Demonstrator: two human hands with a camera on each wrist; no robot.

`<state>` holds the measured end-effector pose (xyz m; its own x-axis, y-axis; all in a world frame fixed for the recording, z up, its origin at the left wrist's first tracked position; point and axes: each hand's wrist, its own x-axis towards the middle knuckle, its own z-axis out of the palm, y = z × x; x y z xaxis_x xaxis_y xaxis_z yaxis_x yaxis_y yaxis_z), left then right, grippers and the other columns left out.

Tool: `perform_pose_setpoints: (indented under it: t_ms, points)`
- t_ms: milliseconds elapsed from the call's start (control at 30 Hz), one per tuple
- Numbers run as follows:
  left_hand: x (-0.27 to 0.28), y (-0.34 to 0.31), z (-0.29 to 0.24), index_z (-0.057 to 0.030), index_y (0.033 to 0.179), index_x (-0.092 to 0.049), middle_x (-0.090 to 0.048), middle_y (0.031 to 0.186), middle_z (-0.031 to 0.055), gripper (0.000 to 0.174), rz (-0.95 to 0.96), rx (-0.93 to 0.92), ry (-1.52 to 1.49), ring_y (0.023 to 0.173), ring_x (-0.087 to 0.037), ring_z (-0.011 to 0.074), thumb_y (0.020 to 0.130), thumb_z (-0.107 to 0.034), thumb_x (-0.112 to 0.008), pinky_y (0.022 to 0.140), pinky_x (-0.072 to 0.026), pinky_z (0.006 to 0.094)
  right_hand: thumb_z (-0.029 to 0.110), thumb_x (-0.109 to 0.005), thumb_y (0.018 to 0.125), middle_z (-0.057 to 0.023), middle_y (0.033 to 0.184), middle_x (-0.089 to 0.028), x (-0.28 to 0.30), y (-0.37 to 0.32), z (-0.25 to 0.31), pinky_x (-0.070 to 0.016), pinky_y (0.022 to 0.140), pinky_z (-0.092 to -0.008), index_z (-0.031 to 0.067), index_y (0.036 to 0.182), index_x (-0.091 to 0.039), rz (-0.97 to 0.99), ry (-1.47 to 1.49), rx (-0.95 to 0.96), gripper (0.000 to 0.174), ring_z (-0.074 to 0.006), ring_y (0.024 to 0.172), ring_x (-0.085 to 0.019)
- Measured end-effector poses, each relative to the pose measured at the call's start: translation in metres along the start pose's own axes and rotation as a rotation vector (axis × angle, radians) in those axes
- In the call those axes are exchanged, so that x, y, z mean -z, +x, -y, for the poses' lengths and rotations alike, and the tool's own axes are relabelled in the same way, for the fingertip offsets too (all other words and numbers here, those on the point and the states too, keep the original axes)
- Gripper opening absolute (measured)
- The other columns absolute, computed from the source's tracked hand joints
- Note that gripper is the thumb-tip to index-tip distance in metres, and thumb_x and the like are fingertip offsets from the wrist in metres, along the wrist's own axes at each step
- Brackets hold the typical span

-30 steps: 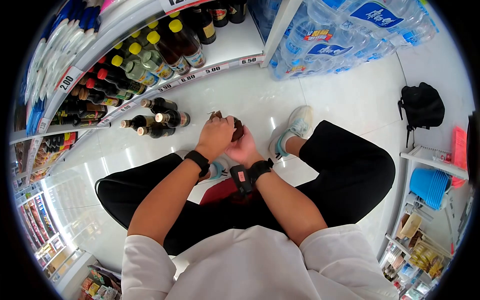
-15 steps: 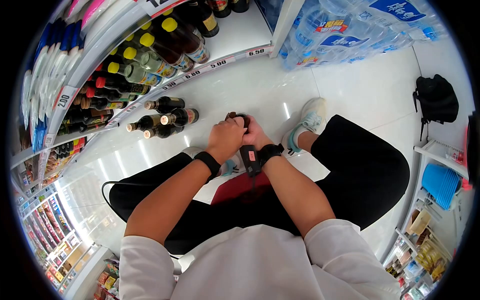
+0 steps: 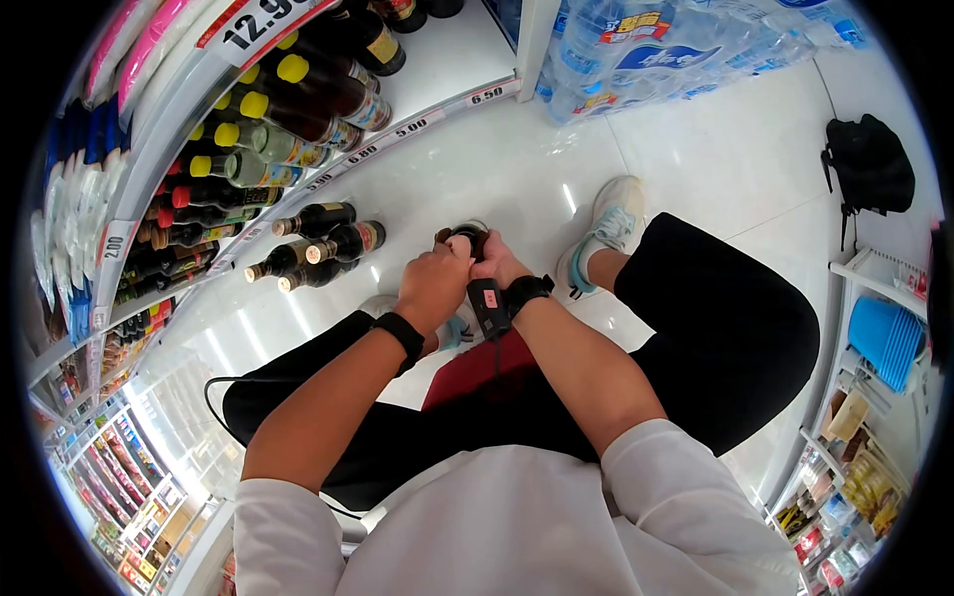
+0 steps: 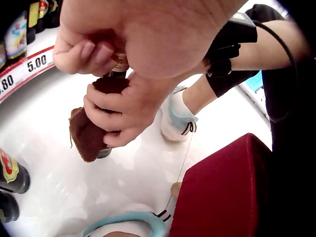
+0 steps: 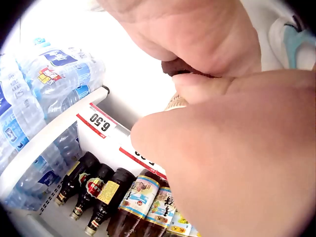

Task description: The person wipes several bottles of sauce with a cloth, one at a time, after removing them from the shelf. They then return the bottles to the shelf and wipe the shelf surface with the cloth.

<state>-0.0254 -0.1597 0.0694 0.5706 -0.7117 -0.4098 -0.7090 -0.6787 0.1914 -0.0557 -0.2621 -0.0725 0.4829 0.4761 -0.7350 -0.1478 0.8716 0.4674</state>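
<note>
Bottle (image 4: 119, 65) over pale floor (image 3: 477, 179), gripped by curled fingers (image 4: 102, 118): left hand (image 3: 433, 288) at the neck, right hand (image 3: 500, 260) through brown cloth (image 4: 89, 138); likely stiff, weighty, breakable glass, best held round the body.

Two hands (image 3: 434, 286); one cloth (image 4: 90, 136); four floor bottles (image 3: 348, 241)

Brown cloth (image 4: 88, 137) shows under the right hand (image 4: 123, 108), while a black bottle (image 3: 350, 241) wears red and yellow left of the left hand (image 3: 431, 288).
</note>
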Motion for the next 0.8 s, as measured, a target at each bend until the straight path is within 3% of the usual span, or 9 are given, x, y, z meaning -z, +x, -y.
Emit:
perform_pose_setpoints:
  t_ms: [100, 300, 400, 467, 533, 600, 633, 733, 800]
  points:
    - [0.002, -0.001, -0.001, -0.0033, 0.098, -0.042, -0.065, 0.081, 0.0176, 0.025, -0.015, -0.003, -0.003, 0.071, -0.067, 0.0333, 0.096, -0.026, -0.051, 0.060, -0.0546, 0.0415, 0.052, -0.034, 0.093, -0.0100, 0.100, -0.064, -0.012, -0.011, -0.006, -0.0490, 0.055, -0.0376, 0.0073, 0.101, -0.061, -0.132, -0.012, 0.073, 0.053, -0.0289, 0.084, -0.059]
    - [-0.001, -0.001, 0.001, -0.0030, 0.099, -0.041, -0.064, 0.081, 0.0183, 0.026, -0.012, -0.005, -0.010, 0.069, -0.067, 0.0340, 0.097, -0.027, -0.050, 0.060, -0.0546, 0.0423, 0.047, -0.033, 0.096, -0.0105, 0.098, -0.064, 0.030, 0.028, 0.021, -0.0497, 0.065, -0.0437, 0.0091, 0.098, -0.062, 0.070, 0.054, -0.085, 0.048, -0.0300, 0.084, -0.058]
    - [-0.004, -0.002, 0.001, -0.0028, 0.099, -0.041, -0.064, 0.080, 0.0185, 0.025, -0.021, 0.000, -0.015, 0.070, -0.067, 0.0353, 0.097, -0.026, -0.049, 0.060, -0.0538, 0.0437, 0.046, -0.034, 0.097, -0.0091, 0.104, -0.062, 0.027, 0.017, 0.016, -0.0509, 0.069, -0.0463, 0.0107, 0.106, -0.059, 0.122, -0.085, -0.007, 0.044, -0.0297, 0.087, -0.058]
    - [-0.006, -0.002, 0.001, -0.0011, 0.101, -0.042, -0.064, 0.079, 0.0180, 0.026, -0.029, -0.011, 0.001, 0.069, -0.067, 0.0328, 0.098, -0.026, -0.049, 0.059, -0.0544, 0.0410, 0.044, -0.041, 0.097, -0.0078, 0.111, -0.060, 0.004, -0.020, 0.000, -0.0518, 0.073, -0.0486, 0.0115, 0.117, -0.052, -0.183, -0.179, 0.310, 0.040, -0.0275, 0.091, -0.058]
    - [-0.003, -0.003, -0.001, 0.0006, 0.103, -0.044, -0.065, 0.079, 0.0175, 0.028, -0.033, -0.019, 0.012, 0.068, -0.068, 0.0304, 0.098, -0.026, -0.048, 0.058, -0.0550, 0.0383, 0.042, -0.049, 0.096, -0.0076, 0.116, -0.057, -0.002, -0.026, -0.003, -0.0522, 0.079, -0.0474, 0.0131, 0.126, -0.046, -0.195, -0.221, 0.437, 0.042, -0.0238, 0.096, -0.058]
    - [-0.003, -0.006, -0.003, 0.0007, 0.104, -0.043, -0.065, 0.082, 0.0194, 0.027, -0.051, -0.027, -0.050, 0.070, -0.068, 0.0318, 0.098, -0.025, -0.047, 0.061, -0.0552, 0.0391, 0.044, -0.056, 0.093, -0.0082, 0.113, -0.057, -0.008, -0.035, -0.005, -0.0510, 0.082, -0.0397, 0.0099, 0.128, -0.048, -0.302, -0.511, 0.681, 0.049, -0.0205, 0.094, -0.058]
    - [-0.005, -0.007, -0.002, 0.0007, 0.104, -0.043, -0.065, 0.082, 0.0194, 0.027, -0.056, -0.024, -0.053, 0.070, -0.068, 0.0318, 0.098, -0.025, -0.047, 0.061, -0.0552, 0.0391, 0.048, -0.059, 0.091, -0.0049, 0.105, -0.059, -0.010, -0.028, -0.004, -0.0472, 0.081, -0.0311, 0.0050, 0.122, -0.057, -0.298, -0.584, 0.769, 0.053, -0.0159, 0.087, -0.057]
    - [-0.004, -0.004, -0.005, 0.0007, 0.104, -0.043, -0.064, 0.086, 0.0215, 0.026, -0.076, 0.012, -0.096, 0.073, -0.068, 0.0338, 0.098, -0.024, -0.047, 0.062, -0.0553, 0.0403, 0.049, -0.059, 0.091, -0.0021, 0.097, -0.063, -0.021, -0.043, -0.008, -0.0435, 0.077, -0.0268, 0.0017, 0.111, -0.067, -0.106, -0.913, 0.877, 0.052, -0.0126, 0.083, -0.054]
    - [0.002, -0.004, -0.006, -0.0019, 0.104, -0.040, -0.061, 0.092, 0.0252, 0.023, 0.010, 0.058, -0.166, 0.079, -0.064, 0.0419, 0.099, -0.023, -0.046, 0.067, -0.0526, 0.0493, 0.049, -0.056, 0.093, -0.0014, 0.089, -0.065, -0.030, -0.054, -0.005, -0.0430, 0.076, -0.0259, 0.0000, 0.099, -0.072, 0.025, -0.923, 0.748, 0.052, -0.0109, 0.080, -0.055]
